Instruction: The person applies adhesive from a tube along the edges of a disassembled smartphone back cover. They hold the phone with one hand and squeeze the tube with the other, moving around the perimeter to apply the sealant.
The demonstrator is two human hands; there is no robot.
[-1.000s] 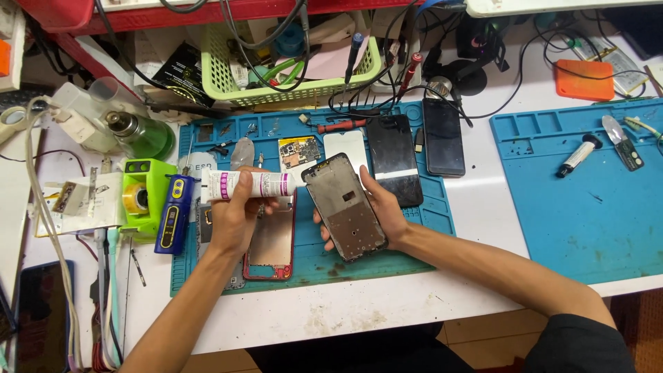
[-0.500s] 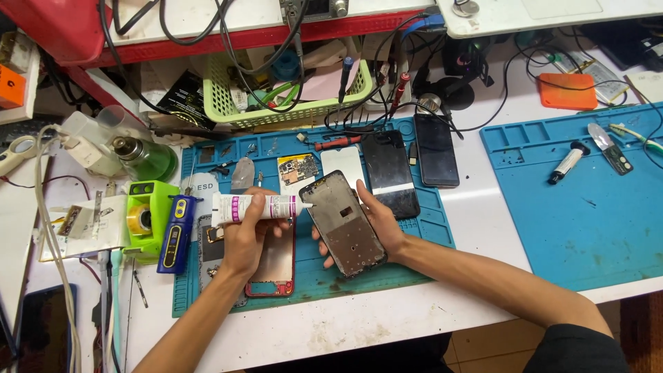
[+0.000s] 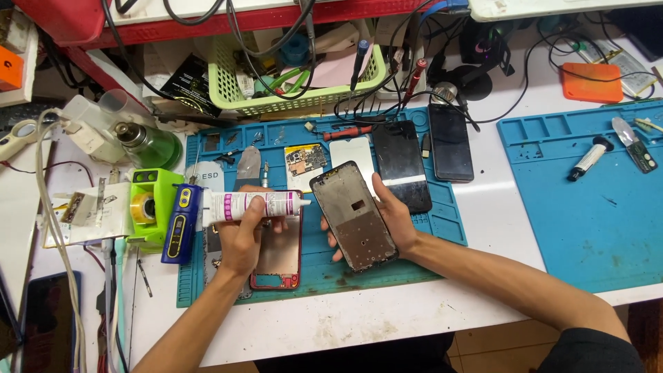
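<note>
On the white bench (image 3: 387,318), a blue work mat (image 3: 442,228) lies near the front edge, and both hands work above it. The right hand (image 3: 390,217) cradles a dark phone frame (image 3: 353,215) from beneath, fingers curled round its long edges. The frame looks thin, light and stiff, easily bent, so it is best held by the rims. The left hand (image 3: 245,231) is closed firmly around a white glue tube (image 3: 252,205), nozzle pointing toward the frame; the tube is probably soft and squeezable.
</note>
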